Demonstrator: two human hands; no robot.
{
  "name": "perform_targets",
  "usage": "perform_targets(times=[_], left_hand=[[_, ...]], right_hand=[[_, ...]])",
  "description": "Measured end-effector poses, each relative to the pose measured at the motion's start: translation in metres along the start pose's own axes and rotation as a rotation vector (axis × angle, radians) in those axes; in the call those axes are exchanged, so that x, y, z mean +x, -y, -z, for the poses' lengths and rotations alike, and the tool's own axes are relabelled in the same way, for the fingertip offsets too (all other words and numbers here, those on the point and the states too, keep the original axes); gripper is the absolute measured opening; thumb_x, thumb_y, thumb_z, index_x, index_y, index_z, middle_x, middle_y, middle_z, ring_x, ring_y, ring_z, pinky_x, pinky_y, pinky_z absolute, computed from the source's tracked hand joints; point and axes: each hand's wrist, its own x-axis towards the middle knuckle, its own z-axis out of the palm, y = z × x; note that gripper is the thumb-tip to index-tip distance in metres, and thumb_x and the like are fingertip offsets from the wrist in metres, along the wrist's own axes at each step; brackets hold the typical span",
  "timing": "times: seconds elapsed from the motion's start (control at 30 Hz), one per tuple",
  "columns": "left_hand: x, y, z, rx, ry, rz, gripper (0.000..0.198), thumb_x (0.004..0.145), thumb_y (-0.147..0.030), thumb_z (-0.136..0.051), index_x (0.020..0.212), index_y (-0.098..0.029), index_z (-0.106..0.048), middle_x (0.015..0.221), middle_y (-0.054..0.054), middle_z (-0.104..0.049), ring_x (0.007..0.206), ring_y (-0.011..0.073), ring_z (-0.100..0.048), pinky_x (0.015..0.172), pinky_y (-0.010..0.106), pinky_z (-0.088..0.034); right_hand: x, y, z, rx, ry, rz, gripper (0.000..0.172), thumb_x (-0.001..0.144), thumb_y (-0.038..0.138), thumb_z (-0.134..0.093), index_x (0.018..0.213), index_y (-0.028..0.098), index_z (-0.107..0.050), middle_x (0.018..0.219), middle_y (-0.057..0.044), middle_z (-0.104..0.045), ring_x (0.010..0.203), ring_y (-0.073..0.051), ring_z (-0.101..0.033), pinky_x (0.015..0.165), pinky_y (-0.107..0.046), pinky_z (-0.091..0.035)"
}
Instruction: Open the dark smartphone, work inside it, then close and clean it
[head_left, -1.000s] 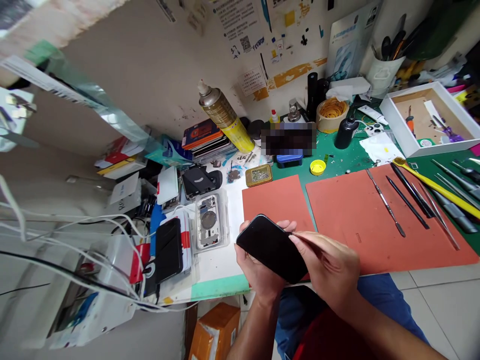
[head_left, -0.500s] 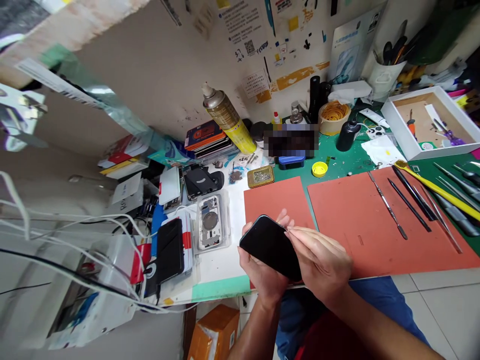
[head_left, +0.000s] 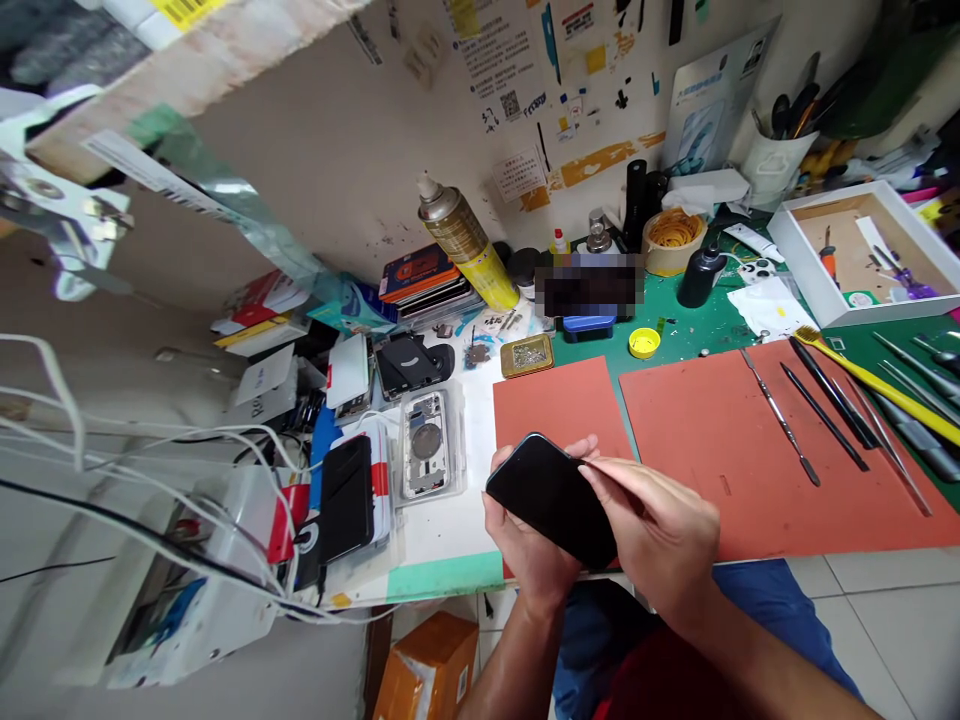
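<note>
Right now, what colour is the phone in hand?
The phone is black, in the head view.

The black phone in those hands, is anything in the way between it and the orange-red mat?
Only the left hand is: it holds the black phone from underneath. The right hand lies along the phone's edge, not below it. No tool or other thing shows between the phone and the orange-red mat.

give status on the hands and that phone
left hand cradling black smartphone from below; right hand touching its edge; red-orange mat just beyond, phone housing in a clear tray to the left
</note>
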Motion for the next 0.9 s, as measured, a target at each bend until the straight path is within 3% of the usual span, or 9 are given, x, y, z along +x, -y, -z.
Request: perform_targets(times=[0.17, 0.4, 0.7, 0.9], left_hand=[[0.000, -0.004, -0.009, -0.063, 0.010, 0.036, 0.042, 0.093, -0.064, -0.058, 0.107, -0.026, -0.070, 0.103, 0.014, -0.087, 0.108, 0.0398, -0.082, 0.108, 0.062, -0.057], [-0.001, -0.003, -0.009, -0.084, -0.029, 0.059, 0.037, 0.090, -0.063, -0.064, 0.108, -0.030, -0.067, 0.106, 0.010, -0.087, 0.115, 0.0401, -0.081, 0.114, 0.066, -0.052], [0.000, -0.002, -0.002, -0.120, -0.058, 0.064, 0.037, 0.089, -0.062, -0.067, 0.109, -0.031, -0.066, 0.115, 0.011, -0.087, 0.113, 0.0395, -0.082, 0.113, 0.066, -0.053], [-0.001, -0.007, 0.003, -0.131, -0.033, 0.105, 0.033, 0.086, -0.059, -0.073, 0.099, -0.029, -0.065, 0.114, 0.010, -0.088, 0.108, 0.0353, -0.084, 0.109, 0.058, -0.057]], right_hand=[[-0.008, -0.009, -0.001, -0.125, 0.010, 0.231, 0.026, 0.104, 0.013, -0.065, 0.113, 0.025, -0.087, 0.101, -0.004, -0.090, 0.092, -0.023, -0.089, 0.091, -0.030, -0.072], [-0.003, -0.007, -0.009, -0.126, -0.053, 0.259, 0.025, 0.104, 0.010, -0.067, 0.107, 0.024, -0.087, 0.095, -0.004, -0.090, 0.087, -0.022, -0.088, 0.086, -0.027, -0.072], [0.005, 0.001, -0.014, -0.053, -0.113, 0.214, 0.020, 0.099, 0.007, -0.075, 0.099, 0.023, -0.086, 0.089, -0.003, -0.089, 0.076, -0.022, -0.088, 0.080, -0.026, -0.073], [0.010, 0.011, -0.008, 0.093, -0.083, 0.017, 0.019, 0.094, 0.008, -0.079, 0.089, 0.025, -0.085, 0.084, 0.001, -0.088, 0.069, -0.020, -0.086, 0.074, -0.024, -0.073]])
